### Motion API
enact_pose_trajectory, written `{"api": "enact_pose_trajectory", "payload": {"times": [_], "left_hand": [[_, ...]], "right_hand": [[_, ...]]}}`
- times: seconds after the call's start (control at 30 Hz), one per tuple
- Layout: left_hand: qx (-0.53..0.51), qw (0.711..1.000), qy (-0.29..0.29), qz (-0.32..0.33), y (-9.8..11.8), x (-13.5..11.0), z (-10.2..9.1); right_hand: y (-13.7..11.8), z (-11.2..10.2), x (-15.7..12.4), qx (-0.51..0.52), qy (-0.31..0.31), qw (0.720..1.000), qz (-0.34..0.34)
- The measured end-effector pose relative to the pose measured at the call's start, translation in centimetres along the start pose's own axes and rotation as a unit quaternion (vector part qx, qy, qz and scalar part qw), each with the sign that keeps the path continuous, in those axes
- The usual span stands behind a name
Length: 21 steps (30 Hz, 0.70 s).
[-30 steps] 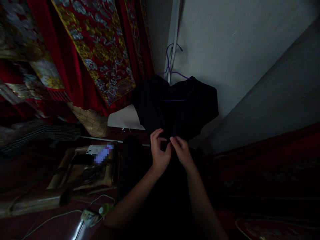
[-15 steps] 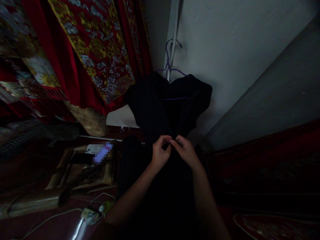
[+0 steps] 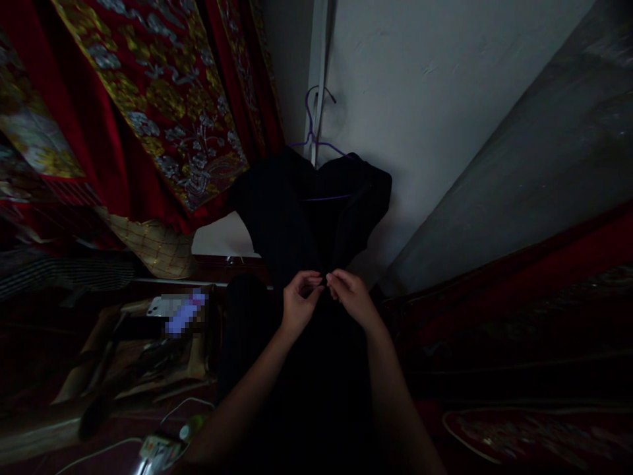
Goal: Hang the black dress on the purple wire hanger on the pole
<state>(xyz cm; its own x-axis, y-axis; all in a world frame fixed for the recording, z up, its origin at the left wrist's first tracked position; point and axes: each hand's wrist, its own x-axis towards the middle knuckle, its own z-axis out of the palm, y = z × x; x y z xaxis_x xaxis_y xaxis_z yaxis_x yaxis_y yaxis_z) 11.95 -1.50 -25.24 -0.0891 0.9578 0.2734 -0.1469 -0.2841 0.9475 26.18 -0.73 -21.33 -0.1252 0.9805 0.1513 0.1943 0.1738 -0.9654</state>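
Observation:
A dark, short-sleeved garment (image 3: 277,221) hangs on a thin purple hanger (image 3: 311,125) in front of me, its front parted in a V at the top. At the bottom of that V my left hand (image 3: 299,307) pinches one edge of the cloth between thumb and fingers. Close beside it, my right hand (image 3: 350,297) has its thumb and forefinger pressed together on the other edge. The fingertips of both hands almost meet. Whether a button or other fastener lies between them is too dark to make out.
Red embroidered cloth (image 3: 168,99) hangs at the left. Below it stands a bamboo frame seat (image 3: 198,356) with a phone (image 3: 161,306) on it. A power strip (image 3: 159,450) and a green bottle (image 3: 195,425) lie on the floor. The pale wall (image 3: 420,99) rises behind.
The view has shifted, so the scene sits further left and slightly lower. My right fingertips have drawn slightly apart from the left ones. Both hands stay at the garment's front opening.

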Motion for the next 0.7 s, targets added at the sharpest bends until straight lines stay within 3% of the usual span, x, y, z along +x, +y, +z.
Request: {"api": "enact_pose_trajectory", "payload": {"times": [0.13,0.23,0.37,0.53,0.6,0.7], "left_hand": [[0.007,1.0,0.008,0.019,0.0,0.0,0.0],[0.034,0.999,0.001,0.038,0.1,0.1,0.2],[0.092,0.994,-0.011,0.054,-0.4,0.2,0.5],[0.15,0.986,-0.031,0.069,-1.9,0.3,0.7],[0.16,0.983,-0.05,0.077,-2.1,0.5,0.7],[0.179,0.976,-0.101,0.073,-0.7,1.6,0.5]], "right_hand": [[-0.6,0.7,0.4,0.091,-0.005,0.991,0.095],[-1.5,0.6,2.1,0.15,0.047,0.979,0.132],[-4.6,-0.8,7.3,0.216,0.112,0.966,0.09],[-11.3,-2.8,14.6,0.206,0.13,0.97,0.011],[-13.4,-2.9,15.6,0.188,0.13,0.973,-0.028],[-15.0,-2.3,14.7,0.155,0.116,0.978,-0.072]]}}
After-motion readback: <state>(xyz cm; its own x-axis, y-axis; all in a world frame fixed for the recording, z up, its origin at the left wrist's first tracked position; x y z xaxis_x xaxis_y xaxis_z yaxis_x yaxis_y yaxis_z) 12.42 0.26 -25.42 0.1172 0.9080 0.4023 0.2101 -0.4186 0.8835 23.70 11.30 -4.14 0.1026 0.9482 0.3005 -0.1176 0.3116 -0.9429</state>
